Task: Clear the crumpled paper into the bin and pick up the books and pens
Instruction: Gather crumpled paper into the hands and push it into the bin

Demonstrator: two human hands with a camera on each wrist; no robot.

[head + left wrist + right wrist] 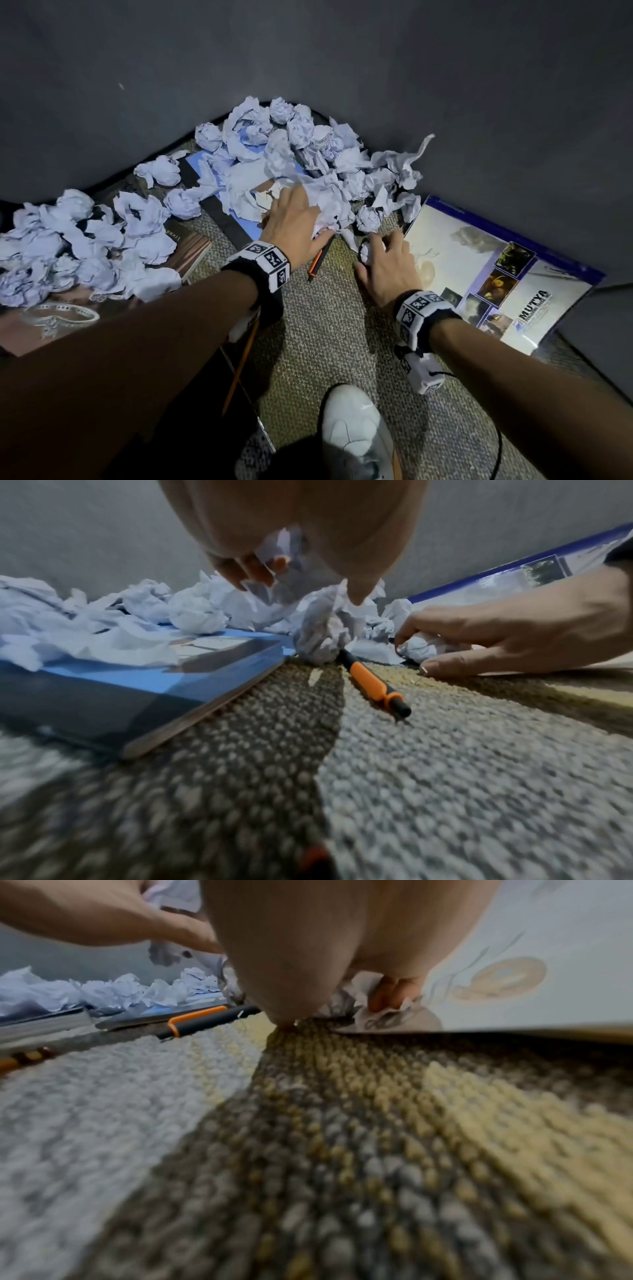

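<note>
Many crumpled paper balls (301, 137) lie heaped on the carpet along the dark wall. My left hand (310, 214) grips a large wad of crumpled paper (330, 205); in the left wrist view its fingers (250, 569) curl round that wad (320, 639). My right hand (373, 251) curls round a small paper ball (364, 251), also seen under its fingertips (390, 991) as white paper (359, 1001). An orange and black pen (317, 262) lies between the hands. A blue book (246, 222) lies half buried under paper. A large picture book (486, 274) lies at the right.
A brown book (193, 246) sits under more paper (68, 246) at the left. A pencil (239, 366) lies under my left forearm. My white shoe (352, 431) stands on the carpet (325, 325) near the bottom. No bin is in view.
</note>
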